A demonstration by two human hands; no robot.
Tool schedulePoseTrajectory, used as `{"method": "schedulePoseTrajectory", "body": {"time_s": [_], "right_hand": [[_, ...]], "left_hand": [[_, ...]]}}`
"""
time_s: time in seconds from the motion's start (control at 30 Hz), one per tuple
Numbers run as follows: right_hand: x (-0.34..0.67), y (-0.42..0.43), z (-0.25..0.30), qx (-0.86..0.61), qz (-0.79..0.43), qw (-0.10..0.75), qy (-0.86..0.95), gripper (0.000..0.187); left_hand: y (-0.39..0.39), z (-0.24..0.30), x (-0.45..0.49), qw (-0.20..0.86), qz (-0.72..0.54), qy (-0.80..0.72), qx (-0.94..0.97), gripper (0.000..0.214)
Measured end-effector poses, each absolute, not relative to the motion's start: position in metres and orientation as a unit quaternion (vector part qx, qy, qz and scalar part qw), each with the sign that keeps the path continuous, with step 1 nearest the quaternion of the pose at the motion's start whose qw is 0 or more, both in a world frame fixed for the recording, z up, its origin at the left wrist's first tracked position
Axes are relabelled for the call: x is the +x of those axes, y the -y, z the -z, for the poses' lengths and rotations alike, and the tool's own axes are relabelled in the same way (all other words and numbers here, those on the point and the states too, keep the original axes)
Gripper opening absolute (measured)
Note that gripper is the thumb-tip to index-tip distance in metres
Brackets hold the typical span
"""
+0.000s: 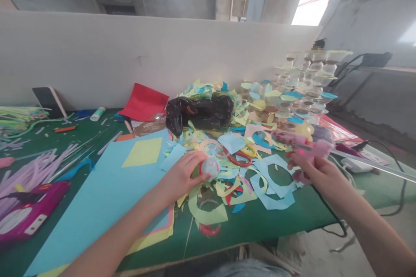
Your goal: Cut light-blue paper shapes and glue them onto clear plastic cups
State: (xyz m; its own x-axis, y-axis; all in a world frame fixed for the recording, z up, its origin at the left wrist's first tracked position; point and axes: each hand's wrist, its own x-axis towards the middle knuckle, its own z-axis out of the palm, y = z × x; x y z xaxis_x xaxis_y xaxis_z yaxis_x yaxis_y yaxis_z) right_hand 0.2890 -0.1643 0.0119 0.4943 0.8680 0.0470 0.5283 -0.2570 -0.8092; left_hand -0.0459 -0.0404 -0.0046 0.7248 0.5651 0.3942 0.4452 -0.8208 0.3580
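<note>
Between the thumb and fingers of my left hand (191,169) is a small clear plastic cup (210,168) with a reddish rim, above a heap of paper scraps. My right hand (313,169) grips a pink glue gun (316,149). Its nozzle points left, a small red light glows on its body, and a long clear glue stick (367,160) sticks out of its back. Under and between my hands lie blue paper offcuts (276,199) with round holes. Scissors with red handles (242,160) are partly buried among the scraps.
Blue sheets (107,190) with a yellow piece (143,152) lie on the left. Behind are a black plastic bag (201,114) and red paper (144,103). Stacked clear cups with paper discs (305,91) stand at back right. A magenta box (35,210) sits far left. A black cable (331,216) hangs at right.
</note>
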Motion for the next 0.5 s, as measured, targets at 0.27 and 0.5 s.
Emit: {"method": "schedulePoseTrajectory", "body": {"time_s": [0.27,0.5], "right_hand": [[0.222,0.169,-0.003,-0.706,-0.377,0.337,0.496,0.050],[0.205,0.167,-0.003,-0.693,-0.392,0.311,0.519,0.054]], "left_hand": [[0.038,0.012,-0.044,0.138,-0.202,-0.305,0.920,0.039],[0.039,0.011,-0.043,0.149,-0.211,-0.291,0.921,0.040]]}}
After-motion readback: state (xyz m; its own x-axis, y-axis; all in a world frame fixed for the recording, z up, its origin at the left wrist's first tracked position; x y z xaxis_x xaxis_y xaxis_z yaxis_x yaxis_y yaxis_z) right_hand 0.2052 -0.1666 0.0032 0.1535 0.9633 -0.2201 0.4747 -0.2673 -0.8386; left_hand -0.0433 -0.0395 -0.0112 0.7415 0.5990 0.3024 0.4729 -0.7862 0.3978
